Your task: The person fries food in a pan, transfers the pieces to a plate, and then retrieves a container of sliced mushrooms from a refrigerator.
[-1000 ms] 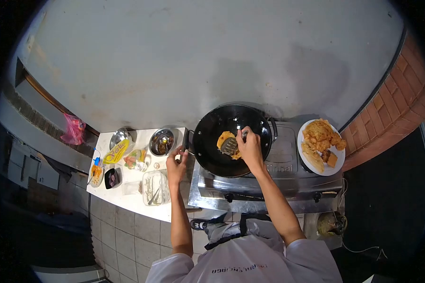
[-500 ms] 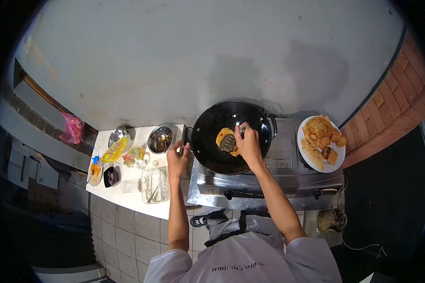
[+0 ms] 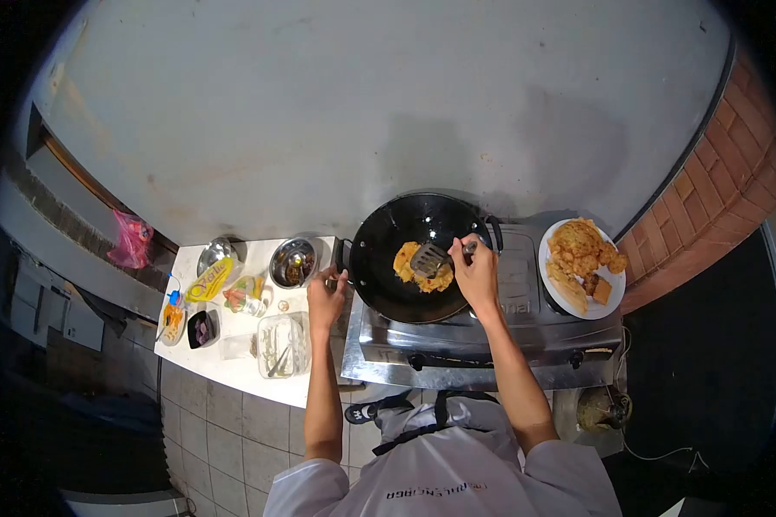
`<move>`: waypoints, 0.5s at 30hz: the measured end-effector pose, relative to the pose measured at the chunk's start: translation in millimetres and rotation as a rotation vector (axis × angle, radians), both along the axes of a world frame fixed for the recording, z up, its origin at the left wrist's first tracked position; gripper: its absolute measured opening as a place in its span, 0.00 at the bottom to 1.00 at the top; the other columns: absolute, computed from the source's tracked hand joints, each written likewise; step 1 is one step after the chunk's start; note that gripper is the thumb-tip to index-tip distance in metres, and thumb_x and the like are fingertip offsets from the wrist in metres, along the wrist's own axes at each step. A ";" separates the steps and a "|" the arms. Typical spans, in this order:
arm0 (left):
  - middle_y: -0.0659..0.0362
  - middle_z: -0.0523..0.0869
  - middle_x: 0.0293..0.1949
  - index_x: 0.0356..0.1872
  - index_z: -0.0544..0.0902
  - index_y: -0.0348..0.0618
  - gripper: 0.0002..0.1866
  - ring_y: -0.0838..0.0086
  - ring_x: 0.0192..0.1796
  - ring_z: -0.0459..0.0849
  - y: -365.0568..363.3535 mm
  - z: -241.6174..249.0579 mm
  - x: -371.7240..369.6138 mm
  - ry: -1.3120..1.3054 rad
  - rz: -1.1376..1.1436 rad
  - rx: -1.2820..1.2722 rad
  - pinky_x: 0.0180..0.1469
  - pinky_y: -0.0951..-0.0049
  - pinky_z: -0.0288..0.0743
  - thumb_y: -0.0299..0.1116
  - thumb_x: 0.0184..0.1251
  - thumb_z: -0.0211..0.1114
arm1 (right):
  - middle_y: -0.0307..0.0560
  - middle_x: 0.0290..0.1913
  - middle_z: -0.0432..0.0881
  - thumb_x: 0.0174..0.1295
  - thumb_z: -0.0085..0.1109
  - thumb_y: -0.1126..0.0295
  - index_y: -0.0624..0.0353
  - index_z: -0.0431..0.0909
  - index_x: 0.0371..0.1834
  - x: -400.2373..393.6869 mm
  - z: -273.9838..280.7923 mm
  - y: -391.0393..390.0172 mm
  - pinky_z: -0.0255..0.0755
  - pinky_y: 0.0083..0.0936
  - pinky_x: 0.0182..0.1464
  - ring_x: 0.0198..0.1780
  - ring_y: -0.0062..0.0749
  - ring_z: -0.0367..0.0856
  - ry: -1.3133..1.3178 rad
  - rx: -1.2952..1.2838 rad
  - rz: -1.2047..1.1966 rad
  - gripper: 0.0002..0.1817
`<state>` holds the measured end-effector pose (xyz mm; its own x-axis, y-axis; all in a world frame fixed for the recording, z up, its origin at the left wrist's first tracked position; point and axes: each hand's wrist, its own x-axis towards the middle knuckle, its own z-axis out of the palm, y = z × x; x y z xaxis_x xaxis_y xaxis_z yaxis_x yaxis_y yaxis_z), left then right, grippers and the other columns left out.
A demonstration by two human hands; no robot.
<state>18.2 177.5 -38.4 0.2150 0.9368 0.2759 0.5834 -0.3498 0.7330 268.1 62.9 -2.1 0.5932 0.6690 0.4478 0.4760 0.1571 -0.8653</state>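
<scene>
The right hand (image 3: 478, 276) is working a firmly grasped slotted spatula (image 3: 428, 259) over the fritter (image 3: 441, 280); lifting is calling for the blade underneath. By the wok's (image 3: 379, 237) left edge, the left hand's (image 3: 324, 303) grip is unclear.

To my left I have a long white table (image 3: 250, 370). A yellow printed plastic packet (image 3: 209, 281) lies on it beside a round shiny metal bowl (image 3: 219, 249). Nearer me are a small square black bowl (image 3: 203, 329) and a clear rectangular plastic container (image 3: 282, 346). Past the table I see a bright pink plastic bag (image 3: 132, 240); to my right, an orange-brown brick pillar (image 3: 707, 189).
</scene>
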 end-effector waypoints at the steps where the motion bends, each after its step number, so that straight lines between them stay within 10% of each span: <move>1: 0.47 0.82 0.32 0.43 0.80 0.29 0.17 0.62 0.33 0.81 -1.0 2.6 1.4 -0.002 0.017 -0.001 0.36 0.68 0.72 0.33 0.58 0.66 | 0.56 0.16 0.71 0.61 0.54 0.73 0.67 0.68 0.23 0.2 4.9 -0.1 0.64 0.33 0.23 0.20 0.50 0.76 -0.024 -0.011 0.013 0.11; 15: 0.47 0.82 0.32 0.42 0.81 0.31 0.17 0.57 0.36 0.82 -4.4 7.9 -0.6 0.049 0.013 -0.010 0.40 0.66 0.73 0.35 0.58 0.65 | 0.62 0.21 0.75 0.60 0.54 0.72 0.69 0.68 0.25 1.1 22.4 19.9 0.65 0.44 0.29 0.28 0.58 0.76 -0.159 -0.191 0.086 0.11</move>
